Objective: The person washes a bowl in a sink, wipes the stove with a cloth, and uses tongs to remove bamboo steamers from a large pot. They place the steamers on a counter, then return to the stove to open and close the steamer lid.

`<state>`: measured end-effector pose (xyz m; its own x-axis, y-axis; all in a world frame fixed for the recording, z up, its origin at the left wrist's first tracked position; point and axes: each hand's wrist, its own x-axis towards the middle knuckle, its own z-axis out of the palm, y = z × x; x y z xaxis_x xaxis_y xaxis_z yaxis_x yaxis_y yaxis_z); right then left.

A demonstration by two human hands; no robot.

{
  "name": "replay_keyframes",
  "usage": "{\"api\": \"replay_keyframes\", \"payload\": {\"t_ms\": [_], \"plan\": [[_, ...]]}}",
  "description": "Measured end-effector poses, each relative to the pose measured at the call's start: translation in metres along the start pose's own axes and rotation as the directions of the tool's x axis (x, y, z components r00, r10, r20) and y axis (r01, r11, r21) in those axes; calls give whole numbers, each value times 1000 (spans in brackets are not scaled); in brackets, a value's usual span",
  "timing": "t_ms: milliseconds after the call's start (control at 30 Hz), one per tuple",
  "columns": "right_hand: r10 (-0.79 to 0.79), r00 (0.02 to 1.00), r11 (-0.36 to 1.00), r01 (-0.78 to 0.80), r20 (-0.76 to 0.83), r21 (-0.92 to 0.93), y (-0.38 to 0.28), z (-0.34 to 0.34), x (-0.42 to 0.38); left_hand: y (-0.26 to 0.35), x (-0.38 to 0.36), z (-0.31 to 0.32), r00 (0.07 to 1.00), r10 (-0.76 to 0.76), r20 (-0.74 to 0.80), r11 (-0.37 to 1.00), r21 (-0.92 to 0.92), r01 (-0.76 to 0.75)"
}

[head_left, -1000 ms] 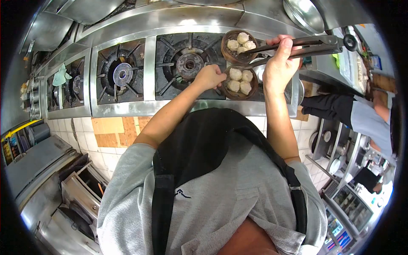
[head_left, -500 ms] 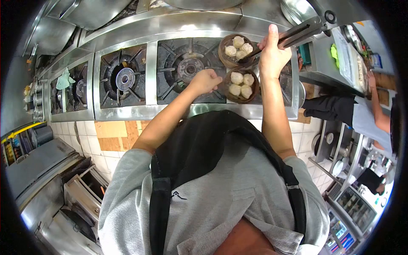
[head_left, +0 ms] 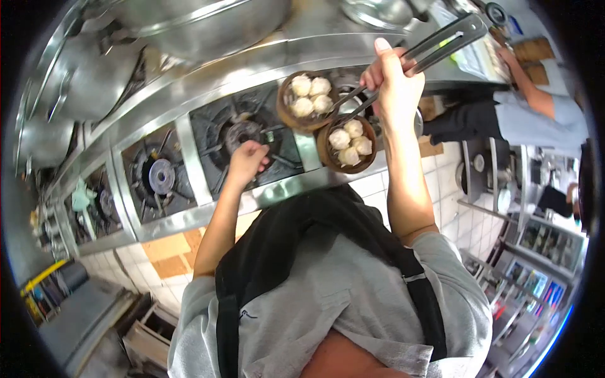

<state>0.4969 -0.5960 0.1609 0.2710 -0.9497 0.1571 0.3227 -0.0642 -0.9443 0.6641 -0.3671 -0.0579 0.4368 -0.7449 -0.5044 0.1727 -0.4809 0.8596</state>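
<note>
My right hand [head_left: 398, 82] grips a pair of metal tongs [head_left: 443, 45], their handle end up to the right. One tong tip reaches the right rim of the upper bamboo steamer basket [head_left: 283, 114]; the other passes over the lower bamboo steamer basket [head_left: 323, 152]. Several pale, pleated dumplings [head_left: 302, 106] sit in the upper basket, and several more dumplings [head_left: 348, 156] fill the lower one. The two baskets stand close together at the stove's right part. To their left, my left hand [head_left: 247, 162] hovers over a gas burner [head_left: 242, 133], fingers curled in with nothing showing in them.
Another burner [head_left: 161, 175] lies further left, and a green cloth [head_left: 82, 196] rests at the stove's far left. Large steel pots [head_left: 201, 31] line the back. A steel bowl [head_left: 378, 14] is behind the baskets. At the right, a person [head_left: 532, 116] stands by a counter.
My left hand has moved left, away from the lower basket to above the burner. The camera view has turned and shifted. My right hand still holds the tongs at the baskets.
</note>
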Motion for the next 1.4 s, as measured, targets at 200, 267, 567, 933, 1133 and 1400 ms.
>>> {"api": "replay_keyframes", "payload": {"t_ms": [200, 267, 567, 933, 1133, 1400], "plan": [[-36, 996, 999, 39, -78, 33, -55, -72, -20, 15, 2, 31, 997, 46, 66, 997, 55, -50], [-63, 987, 993, 47, -148, -108, -70, -107, -29, 11, 6, 54, 990, 68, 122, 998, 1, -69], [-108, 857, 963, -37, -504, -268, -141, -303, -121, 19, 17, 204, 857, 184, 482, 937, 176, -300], [-281, 546, 951, 51, -789, -303, -216, -538, -246, 63, -41, 522, 474, 49, 879, 287, 442, -850], [-380, 310, 923, 68, -871, -379, -243, -630, -290, 49, -38, 634, 330, -115, 937, 126, 343, -931], [-459, 39, 880, 157, -888, -448, -274, -758, -296, -47, 85, 706, 378, -541, 751, -162, 348, -923]]}}
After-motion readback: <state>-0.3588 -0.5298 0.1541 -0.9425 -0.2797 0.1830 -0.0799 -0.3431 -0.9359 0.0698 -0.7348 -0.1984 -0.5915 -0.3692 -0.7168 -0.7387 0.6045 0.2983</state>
